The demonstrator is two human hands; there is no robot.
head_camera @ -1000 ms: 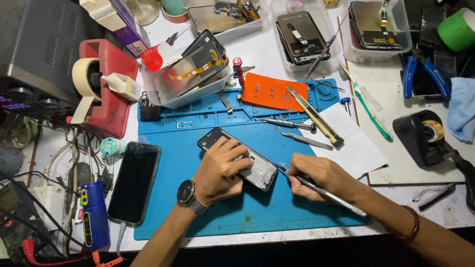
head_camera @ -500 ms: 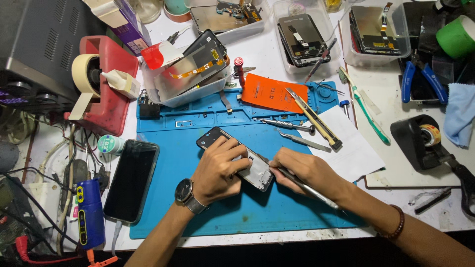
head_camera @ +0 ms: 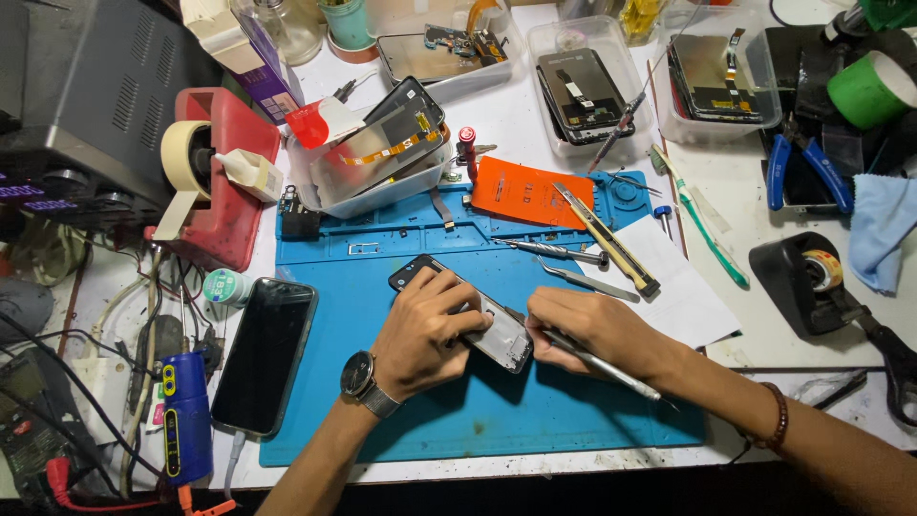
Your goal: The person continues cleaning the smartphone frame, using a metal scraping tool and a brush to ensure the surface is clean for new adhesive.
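An opened dark phone (head_camera: 497, 333) lies slanted on the blue work mat (head_camera: 458, 420). My left hand (head_camera: 425, 330), with a wristwatch on the wrist, presses down on the phone's upper half and grips its edges. My right hand (head_camera: 587, 330) holds a thin metal tool (head_camera: 611, 368) like a pen, its tip at the phone's lower right corner. The tool's shaft sticks out behind the hand toward the right. The middle of the phone is hidden under my left fingers.
A black phone (head_camera: 266, 354) lies at the mat's left edge on a cable. An orange panel (head_camera: 530, 191), tweezers (head_camera: 583, 279) and a utility knife (head_camera: 607, 239) sit behind my hands. Clear trays with phone parts (head_camera: 592, 91) line the back. A tape dispenser (head_camera: 812, 277) stands right.
My right hand has slid left along the mat to the phone's lower corner, bringing the tool's tip against it. My left hand stays on the phone.
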